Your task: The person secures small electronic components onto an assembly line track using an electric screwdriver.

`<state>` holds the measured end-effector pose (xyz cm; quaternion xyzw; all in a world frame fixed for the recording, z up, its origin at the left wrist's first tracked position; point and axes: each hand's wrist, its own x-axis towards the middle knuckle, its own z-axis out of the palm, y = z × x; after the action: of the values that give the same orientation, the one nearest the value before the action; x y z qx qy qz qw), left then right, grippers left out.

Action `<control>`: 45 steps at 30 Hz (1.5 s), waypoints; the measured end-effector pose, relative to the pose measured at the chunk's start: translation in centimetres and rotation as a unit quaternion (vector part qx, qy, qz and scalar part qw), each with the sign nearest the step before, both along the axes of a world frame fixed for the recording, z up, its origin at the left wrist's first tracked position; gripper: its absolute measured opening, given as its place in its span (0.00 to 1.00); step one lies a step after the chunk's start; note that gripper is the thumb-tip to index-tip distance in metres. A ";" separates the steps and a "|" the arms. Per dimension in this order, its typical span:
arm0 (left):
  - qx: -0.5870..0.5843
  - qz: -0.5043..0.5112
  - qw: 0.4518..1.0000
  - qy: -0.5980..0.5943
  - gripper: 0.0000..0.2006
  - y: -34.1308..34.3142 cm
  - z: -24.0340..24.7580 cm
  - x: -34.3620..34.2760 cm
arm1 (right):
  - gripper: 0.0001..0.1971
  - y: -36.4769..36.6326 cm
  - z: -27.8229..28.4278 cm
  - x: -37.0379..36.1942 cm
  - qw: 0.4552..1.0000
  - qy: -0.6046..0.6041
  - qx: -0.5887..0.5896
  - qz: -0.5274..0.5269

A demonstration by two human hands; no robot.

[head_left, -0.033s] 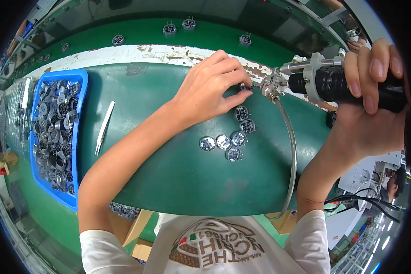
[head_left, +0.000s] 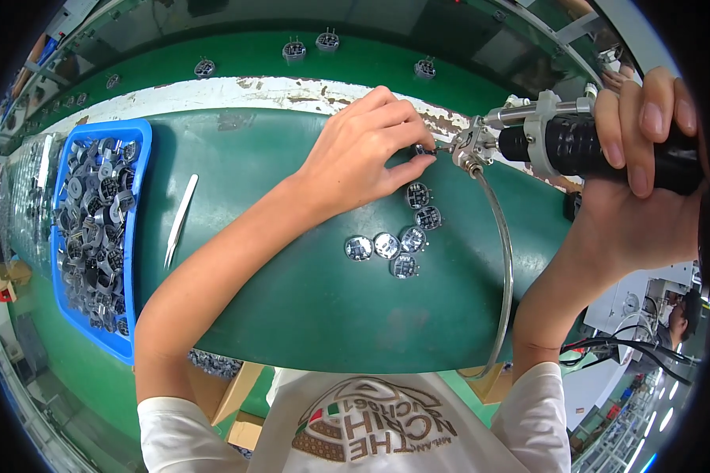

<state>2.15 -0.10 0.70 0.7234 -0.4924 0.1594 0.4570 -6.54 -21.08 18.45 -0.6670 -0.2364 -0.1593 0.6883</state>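
My left hand (head_left: 363, 150) pinches a small round electronic part (head_left: 424, 150) between thumb and fingertips; the fingers hide most of it. That part is at the tip of a metal dispensing valve (head_left: 472, 144), though I cannot tell whether they touch. On the right, my right hand (head_left: 635, 225) is wrapped round the black cylindrical body (head_left: 584, 146) of this dispensing tool. From the valve a clear hose (head_left: 506, 260) curves down toward me. Below my left hand, several round grey parts with circuit boards (head_left: 386, 246) lie in a bent row on the green mat (head_left: 308, 315).
A blue tray (head_left: 143, 150) heaped with similar parts stands at the left. Beside it lie white tweezers (head_left: 181, 221). Beyond a worn white ledge (head_left: 213, 91), several parts stand spaced out on a green strip (head_left: 252, 67). Black cables (head_left: 639, 344) hang at the lower right.
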 end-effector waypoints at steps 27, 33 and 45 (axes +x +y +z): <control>0.066 0.019 0.998 -0.014 0.07 0.0 -0.6 0.0 | 0.09 2.1 -2.2 1.1 0.995 -0.021 0.086 -0.055; 0.071 0.024 0.997 -0.022 0.07 0.0 -0.5 -0.1 | 0.10 2.1 -2.4 1.4 0.996 -0.002 0.060 -0.071; 0.070 0.024 0.997 -0.017 0.07 0.0 -0.6 -0.1 | 0.09 2.3 -3.2 2.2 0.993 0.010 0.107 -0.046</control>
<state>2.08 -0.13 0.09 0.7624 -0.4928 0.1476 0.3927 -4.39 -18.83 15.27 -0.6010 -0.1807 -0.2087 0.7501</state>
